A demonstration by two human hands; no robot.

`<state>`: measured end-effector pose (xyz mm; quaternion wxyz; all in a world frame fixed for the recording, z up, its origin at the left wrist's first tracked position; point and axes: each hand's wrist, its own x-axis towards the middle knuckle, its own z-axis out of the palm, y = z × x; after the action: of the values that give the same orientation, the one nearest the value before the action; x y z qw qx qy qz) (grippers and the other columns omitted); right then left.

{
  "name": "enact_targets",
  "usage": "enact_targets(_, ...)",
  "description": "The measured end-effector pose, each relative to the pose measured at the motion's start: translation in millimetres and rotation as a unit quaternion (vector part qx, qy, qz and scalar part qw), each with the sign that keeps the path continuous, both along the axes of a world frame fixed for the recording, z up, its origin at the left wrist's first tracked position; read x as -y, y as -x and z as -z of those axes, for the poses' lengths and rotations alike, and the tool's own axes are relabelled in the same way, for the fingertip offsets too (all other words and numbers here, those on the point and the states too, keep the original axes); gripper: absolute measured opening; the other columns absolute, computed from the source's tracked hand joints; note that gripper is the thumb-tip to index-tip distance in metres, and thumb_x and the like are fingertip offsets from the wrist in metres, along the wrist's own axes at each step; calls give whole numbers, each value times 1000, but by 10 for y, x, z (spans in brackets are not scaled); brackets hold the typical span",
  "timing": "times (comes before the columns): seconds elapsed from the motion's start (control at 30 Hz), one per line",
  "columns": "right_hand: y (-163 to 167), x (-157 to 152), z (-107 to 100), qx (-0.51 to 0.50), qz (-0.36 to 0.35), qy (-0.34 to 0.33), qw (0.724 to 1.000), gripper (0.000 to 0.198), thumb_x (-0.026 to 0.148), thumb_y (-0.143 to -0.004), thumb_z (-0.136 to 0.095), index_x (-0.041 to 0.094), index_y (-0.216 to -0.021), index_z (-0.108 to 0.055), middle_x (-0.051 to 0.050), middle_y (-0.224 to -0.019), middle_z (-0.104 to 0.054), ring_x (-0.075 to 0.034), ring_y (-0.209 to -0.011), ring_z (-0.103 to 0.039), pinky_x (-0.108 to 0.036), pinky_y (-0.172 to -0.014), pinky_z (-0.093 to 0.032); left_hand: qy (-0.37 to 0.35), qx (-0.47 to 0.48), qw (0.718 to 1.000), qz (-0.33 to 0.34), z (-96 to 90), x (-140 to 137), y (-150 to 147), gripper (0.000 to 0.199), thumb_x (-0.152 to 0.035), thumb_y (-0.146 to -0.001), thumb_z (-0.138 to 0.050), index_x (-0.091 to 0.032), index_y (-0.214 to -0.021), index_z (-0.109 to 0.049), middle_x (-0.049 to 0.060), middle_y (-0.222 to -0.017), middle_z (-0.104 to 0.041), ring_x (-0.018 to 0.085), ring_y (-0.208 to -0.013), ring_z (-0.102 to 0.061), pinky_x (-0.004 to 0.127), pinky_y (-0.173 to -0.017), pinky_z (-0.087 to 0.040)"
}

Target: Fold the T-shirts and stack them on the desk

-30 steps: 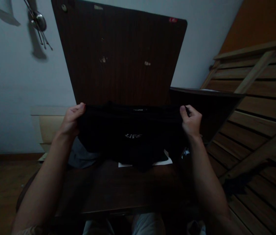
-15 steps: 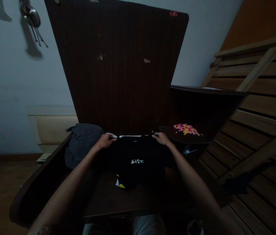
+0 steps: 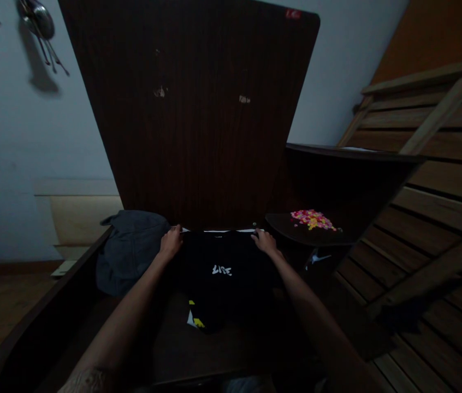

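On top of the dark brown wooden desk (image 3: 173,360), a black cloth garment with white lettering (image 3: 223,289) is laid out, and it is held at its far edge by 2 bare hands. The garment's far left corner is pinched between the curled fingers and thumb of the left hand (image 3: 171,242); its far right corner is pinched likewise by the right hand (image 3: 264,242). A small yellow-and-white patch (image 3: 198,323) is shown at the garment's near left edge. Just beyond the garment's far edge, a thin white strip (image 3: 235,231) is exposed. To the garment's left, a crumpled dark grey fabric item (image 3: 132,248) is set down. To the garment's right, a pile of small pink, red and yellow pieces (image 3: 313,219) is heaped on a dark rounded wooden shelf (image 3: 296,234). Behind the garment, a tall dark brown wooden panel (image 3: 198,136) is marked by 2 pale scuffs.
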<state>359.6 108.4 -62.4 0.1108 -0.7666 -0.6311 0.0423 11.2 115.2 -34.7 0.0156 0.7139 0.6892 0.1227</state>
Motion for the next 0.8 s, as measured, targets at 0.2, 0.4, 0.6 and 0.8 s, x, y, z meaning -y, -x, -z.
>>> enact_targets(0.2, 78, 37, 36, 45, 10, 65, 997, 32, 34, -95, -46, 20, -123, -56, -13, -121, -64, -26, -110, -62, -35, -86, -47, 77, -29, 997, 2, 10, -55, 13, 33, -26, -86, -51, -13, -115, -59, 21, -113, -65, 33, -105, -64, 38, -82, -50)
enact_targets(0.4, 70, 349, 29, 74, -20, -87, 993, 31, 28, -92, -47, 17, -119, -59, -19, -126, -58, -33, -119, -50, -43, -96, -41, -105, -17, 993, 51, 68, 431, 73, 33, -26, -90, -42, -14, -117, -58, 18, -121, -60, 28, -113, -58, 36, -94, -45)
enact_targets(0.6, -83, 870, 284, -44, 0, -16, 999, 44, 53, -92, -40, 20, -76, -65, -14, -80, -66, -28, -85, -64, -40, -76, -48, 85, 59, 995, -13, 294, 1237, -24, 60, -63, -90, -31, -19, -72, -67, 17, -78, -70, 32, -83, -68, 38, -73, -49)
enact_targets(0.8, -228, 1219, 629, -176, -76, 82, 978, 35, 58, -76, -64, 25, -63, -61, -5, -61, -60, -25, -73, -64, -37, -67, -49, 192, 121, 974, 3, 479, 1503, -213, 49, -62, -81, -49, -19, -67, -68, 17, -79, -73, 31, -81, -70, 33, -64, -46)
